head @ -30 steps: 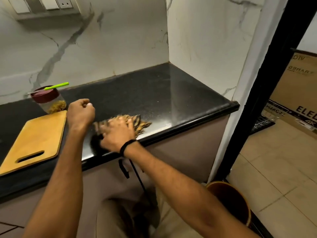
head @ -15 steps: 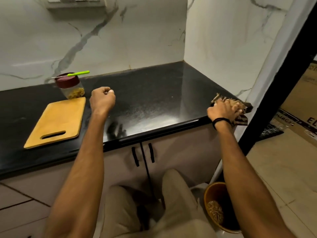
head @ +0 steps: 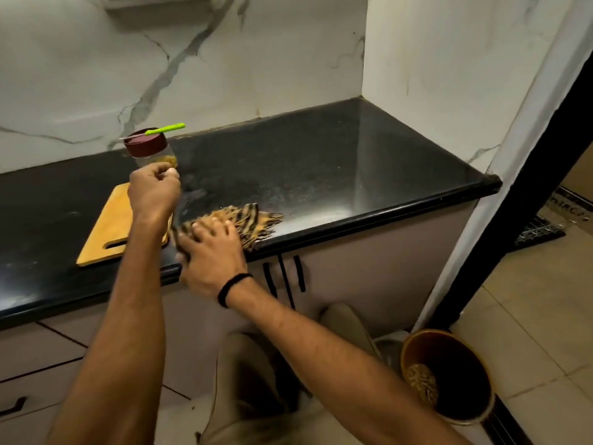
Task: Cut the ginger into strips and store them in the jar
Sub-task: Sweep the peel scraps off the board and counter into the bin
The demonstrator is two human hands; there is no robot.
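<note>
My right hand (head: 211,255) presses flat on a striped cloth (head: 253,216) at the counter (head: 321,171) edge, while my left hand (head: 154,194), fisted and seemingly empty, is nearer the lidded jar (head: 146,145) of ginger just beyond it.

Left grip (head: 154,194) curled into a fist, right grip (head: 210,255) palm down, fingers spread flat

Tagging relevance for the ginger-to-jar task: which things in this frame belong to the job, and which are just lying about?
Job:
clear jar with maroon lid, yellowish strips inside
green-handled knife, lying on that lid
wooden cutting board

Lying about:
striped fringed cloth, under the right hand
brown bin, on the floor
</note>
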